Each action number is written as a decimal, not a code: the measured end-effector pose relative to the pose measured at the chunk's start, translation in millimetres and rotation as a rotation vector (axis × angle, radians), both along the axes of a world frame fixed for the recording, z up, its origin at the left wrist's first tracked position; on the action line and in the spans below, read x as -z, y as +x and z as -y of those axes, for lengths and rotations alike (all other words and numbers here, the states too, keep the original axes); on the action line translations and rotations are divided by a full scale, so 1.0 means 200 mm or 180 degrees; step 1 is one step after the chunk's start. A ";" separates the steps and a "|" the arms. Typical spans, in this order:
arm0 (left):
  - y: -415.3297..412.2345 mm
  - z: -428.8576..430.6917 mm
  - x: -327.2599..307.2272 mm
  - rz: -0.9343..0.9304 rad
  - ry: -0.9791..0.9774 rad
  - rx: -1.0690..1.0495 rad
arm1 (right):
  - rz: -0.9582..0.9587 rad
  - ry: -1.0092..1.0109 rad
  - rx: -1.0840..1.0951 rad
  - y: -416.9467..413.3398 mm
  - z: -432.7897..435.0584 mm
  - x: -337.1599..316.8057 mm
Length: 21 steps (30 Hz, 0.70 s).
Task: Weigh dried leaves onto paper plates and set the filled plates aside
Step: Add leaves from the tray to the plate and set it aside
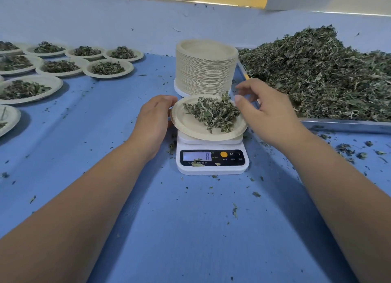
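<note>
Work stands midway: our left hand [155, 117] pinches the rim of the plate [188, 124] of leaves [213, 113] on the scale [211, 170], our right hand [266, 111] hangs slack beside it, empty. Filled plates [108, 76] lie at left; a tall stack [206, 73] and a heaped tray [342, 125] remain.

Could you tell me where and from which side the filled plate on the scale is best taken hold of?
Take the filled plate by its bare left rim, coming from the left, where the left hand holds it. The leaves lie heaped toward the right, and the rim overhangs the scale, so fingers can likely slip under it. Keep it level.
</note>
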<state>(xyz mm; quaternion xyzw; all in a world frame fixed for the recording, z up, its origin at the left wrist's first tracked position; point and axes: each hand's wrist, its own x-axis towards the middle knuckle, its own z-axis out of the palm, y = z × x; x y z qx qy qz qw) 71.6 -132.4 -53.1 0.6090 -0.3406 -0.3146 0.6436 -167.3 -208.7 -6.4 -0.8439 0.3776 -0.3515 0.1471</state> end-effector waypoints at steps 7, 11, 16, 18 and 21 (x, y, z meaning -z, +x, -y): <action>-0.01 -0.02 -0.01 0.0032 -0.0014 0.0006 | -0.1157 -0.0072 -0.0362 0.19 -0.07 -0.08; -0.02 -0.03 -0.01 0.0114 0.0036 0.0033 | -0.1058 0.0072 -0.0480 0.26 -0.07 -0.08; -0.01 -0.03 -0.02 0.0177 0.0065 0.0028 | -0.0584 -0.0159 -0.0513 0.25 -0.06 -0.11; -0.01 -0.03 -0.02 0.0195 0.0055 0.0026 | -0.0271 -0.0063 -0.0462 0.24 -0.06 -0.11; -0.01 -0.03 -0.02 0.0235 0.0043 0.0028 | 0.0212 0.0063 -0.0391 0.22 -0.08 -0.12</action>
